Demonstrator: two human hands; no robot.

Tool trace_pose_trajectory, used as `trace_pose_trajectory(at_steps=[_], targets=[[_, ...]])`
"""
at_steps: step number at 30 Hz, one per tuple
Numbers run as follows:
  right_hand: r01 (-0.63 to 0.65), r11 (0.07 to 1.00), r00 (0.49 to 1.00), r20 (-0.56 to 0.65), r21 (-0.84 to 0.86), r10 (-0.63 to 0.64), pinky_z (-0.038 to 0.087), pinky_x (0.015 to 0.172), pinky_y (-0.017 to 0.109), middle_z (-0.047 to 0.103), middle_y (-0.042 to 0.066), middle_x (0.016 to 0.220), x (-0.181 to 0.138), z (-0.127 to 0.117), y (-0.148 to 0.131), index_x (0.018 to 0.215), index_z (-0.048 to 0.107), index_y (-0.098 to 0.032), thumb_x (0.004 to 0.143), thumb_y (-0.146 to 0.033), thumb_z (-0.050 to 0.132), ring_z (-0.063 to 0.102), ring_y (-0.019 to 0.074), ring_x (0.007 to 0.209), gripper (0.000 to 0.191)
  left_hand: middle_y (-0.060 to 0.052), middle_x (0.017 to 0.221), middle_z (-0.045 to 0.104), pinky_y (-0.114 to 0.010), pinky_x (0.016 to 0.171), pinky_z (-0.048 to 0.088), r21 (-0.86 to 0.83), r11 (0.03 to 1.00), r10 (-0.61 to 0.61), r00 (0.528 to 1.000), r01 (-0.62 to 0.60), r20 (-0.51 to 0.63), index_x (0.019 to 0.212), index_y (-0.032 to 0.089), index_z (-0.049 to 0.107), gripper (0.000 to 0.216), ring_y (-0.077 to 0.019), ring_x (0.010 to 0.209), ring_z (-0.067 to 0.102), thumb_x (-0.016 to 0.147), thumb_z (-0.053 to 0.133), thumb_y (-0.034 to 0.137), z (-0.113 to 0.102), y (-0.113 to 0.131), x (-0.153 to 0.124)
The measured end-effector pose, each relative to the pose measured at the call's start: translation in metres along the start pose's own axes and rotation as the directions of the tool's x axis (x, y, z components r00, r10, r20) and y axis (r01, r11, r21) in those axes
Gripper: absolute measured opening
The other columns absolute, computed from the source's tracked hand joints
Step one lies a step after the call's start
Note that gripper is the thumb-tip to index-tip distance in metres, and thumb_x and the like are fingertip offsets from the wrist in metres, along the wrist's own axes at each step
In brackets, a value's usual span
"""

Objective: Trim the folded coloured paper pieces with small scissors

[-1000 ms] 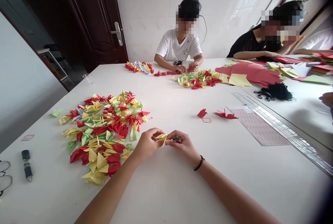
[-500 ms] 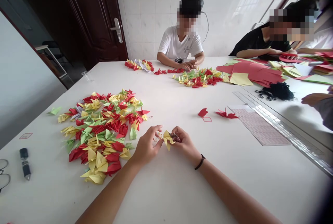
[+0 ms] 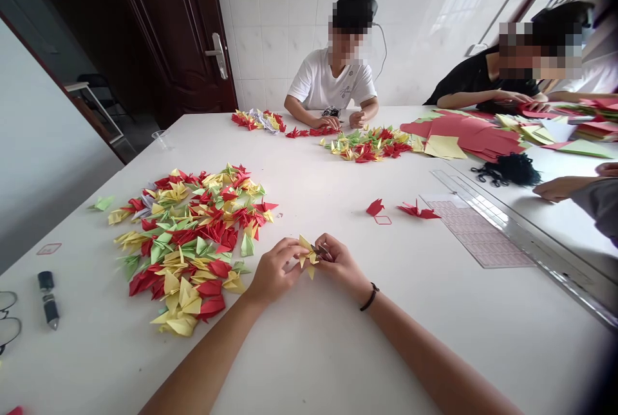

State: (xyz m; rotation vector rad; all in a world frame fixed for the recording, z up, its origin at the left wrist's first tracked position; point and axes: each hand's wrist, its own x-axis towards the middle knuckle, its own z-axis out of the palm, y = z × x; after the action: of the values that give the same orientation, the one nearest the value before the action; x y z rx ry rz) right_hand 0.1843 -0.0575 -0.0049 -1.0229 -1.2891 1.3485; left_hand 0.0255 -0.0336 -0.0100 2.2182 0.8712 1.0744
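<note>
My left hand [image 3: 279, 271] is closed, its fingertips on the left side of a yellow folded paper crane [image 3: 308, 258]. From the other side my right hand [image 3: 344, 266] grips the same crane between thumb and fingers. A small dark, shiny thing [image 3: 322, 252] sticks out among the right fingers; its kind is unclear. Just left of my hands spreads a big heap of folded paper cranes [image 3: 197, 241] in red, yellow, green and a little lilac. Two red paper cranes [image 3: 418, 210] [image 3: 374, 207] lie to the right, beyond my hands.
Across the table a person in white [image 3: 333, 83] handles cranes beside a smaller pile [image 3: 371, 145]. Coloured paper sheets [image 3: 463, 132], black thread [image 3: 514, 169], a clear ruler [image 3: 483, 206] and a patterned sheet [image 3: 483, 235] lie right. A pen [image 3: 48, 299] and glasses [image 3: 8, 325] lie left.
My left fingers have closed in on the crane, which has turned; small clear beads seen at that hand are now hidden. The person opposite has parted their hands, one reaching the red cranes.
</note>
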Motion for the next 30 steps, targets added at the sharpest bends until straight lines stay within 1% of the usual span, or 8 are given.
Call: trace_pose_trajectory(at_steps=[3, 7, 11, 14, 18, 21, 24, 30], targets=[[-0.004, 1.0, 1.0, -0.019, -0.027, 0.004, 0.022, 0.047, 0.02, 0.033, -0.008, 0.053, -0.0007, 0.0, -0.0012, 0.066, 0.037, -0.019, 0.068, -0.025, 0.061, 0.027, 0.006, 0.049, 0.025, -0.005, 0.088, 0.059, -0.021, 0.055, 0.047, -0.118, 0.985, -0.128, 0.992, 0.127, 0.003, 0.085, 0.018, 0.06, 0.014, -0.0101, 0.065, 0.056, 0.076, 0.053, 0.025, 0.0005, 0.003, 0.002], [-0.017, 0.996, 0.999, -0.032, -0.083, 0.014, 0.023, 0.047, 0.021, 0.029, -0.008, 0.054, -0.0017, -0.0006, -0.0017, 0.065, 0.036, -0.02, 0.07, -0.032, 0.059, 0.027, 0.0065, 0.049, 0.027, -0.005, 0.082, 0.061, -0.022, 0.056, 0.045, -0.173, 0.956, -0.235, 0.972, 0.235, 0.019, 0.079, 0.017, 0.062, 0.018, -0.0114, 0.066, 0.055, 0.076, 0.052, 0.032, -0.0014, 0.0043, 0.0042], [-0.02, 0.993, 1.0, 0.012, -0.119, 0.022, 0.027, 0.047, 0.021, 0.034, -0.006, 0.055, -0.0024, -0.0013, -0.0018, 0.069, 0.038, -0.02, 0.07, -0.039, 0.058, 0.031, 0.0074, 0.049, 0.028, -0.004, 0.08, 0.061, -0.022, 0.057, 0.042, -0.197, 0.933, -0.303, 0.953, 0.3, 0.016, 0.074, 0.017, 0.06, 0.021, -0.0121, 0.068, 0.055, 0.076, 0.051, 0.036, -0.0037, 0.0056, 0.0052], [-0.001, 0.991, 0.999, 0.032, -0.136, 0.005, 0.03, 0.05, 0.022, 0.041, -0.005, 0.061, -0.0032, -0.0019, -0.0015, 0.081, 0.043, -0.02, 0.073, -0.042, 0.055, 0.036, 0.0084, 0.052, 0.026, -0.002, 0.079, 0.059, -0.021, 0.057, 0.042, -0.229, 0.917, -0.336, 0.942, 0.327, -0.003, 0.07, 0.016, 0.057, 0.022, -0.011, 0.066, 0.054, 0.078, 0.049, 0.035, -0.0055, 0.0081, 0.0061], [0.054, 0.946, 0.997, -0.034, -0.318, -0.068, 0.031, 0.051, 0.022, 0.041, -0.003, 0.064, -0.0034, -0.0036, -0.0002, 0.085, 0.046, -0.02, 0.079, -0.044, 0.046, 0.036, 0.0094, 0.054, 0.025, -0.001, 0.072, 0.056, -0.02, 0.054, 0.042, -0.253, 0.89, -0.402, 0.915, 0.38, -0.042, 0.072, 0.016, 0.053, 0.021, -0.0102, 0.062, 0.052, 0.077, 0.048, 0.036, -0.0061, 0.0093, 0.0065], [0.067, 0.877, 0.992, -0.066, -0.475, -0.111, 0.032, 0.052, 0.023, 0.044, -0.002, 0.065, -0.0025, -0.005, -0.0006, 0.078, 0.046, -0.02, 0.079, -0.044, 0.044, 0.038, 0.0102, 0.056, 0.024, 0.001, 0.068, 0.054, -0.019, 0.051, 0.041, -0.236, 0.886, -0.418, 0.908, 0.399, -0.037, 0.075, 0.016, 0.052, 0.021, -0.0087, 0.056, 0.05, 0.077, 0.048, 0.036, -0.0047, 0.0077, 0.0054], [0.03, 0.805, 0.987, -0.109, -0.592, -0.117, 0.031, 0.05, 0.022, 0.044, -0.003, 0.06, -0.0021, -0.0054, -0.0023, 0.074, 0.046, -0.02, 0.078, -0.046, 0.045, 0.037, 0.01, 0.052, 0.026, 0.002, 0.066, 0.052, -0.018, 0.048, 0.038, -0.182, 0.91, -0.384, 0.923, 0.374, -0.027, 0.074, 0.017, 0.051, 0.02, -0.0076, 0.052, 0.047, 0.077, 0.047, 0.036, -0.0035, 0.0059, 0.0042], [-0.028, 0.704, 0.961, -0.214, -0.71, -0.177, 0.029, 0.047, 0.021, 0.044, -0.004, 0.052, -0.0035, -0.0046, -0.0024, 0.07, 0.048, -0.021, 0.076, -0.048, 0.047, 0.034, 0.0096, 0.047, 0.028, 0.001, 0.068, 0.051, -0.017, 0.046, 0.036, -0.176, 0.914, -0.375, 0.927, 0.366, -0.022, 0.073, 0.017, 0.053, 0.019, -0.0066, 0.051, 0.044, 0.077, 0.047, 0.034, -0.0043, 0.0061, 0.0049]])
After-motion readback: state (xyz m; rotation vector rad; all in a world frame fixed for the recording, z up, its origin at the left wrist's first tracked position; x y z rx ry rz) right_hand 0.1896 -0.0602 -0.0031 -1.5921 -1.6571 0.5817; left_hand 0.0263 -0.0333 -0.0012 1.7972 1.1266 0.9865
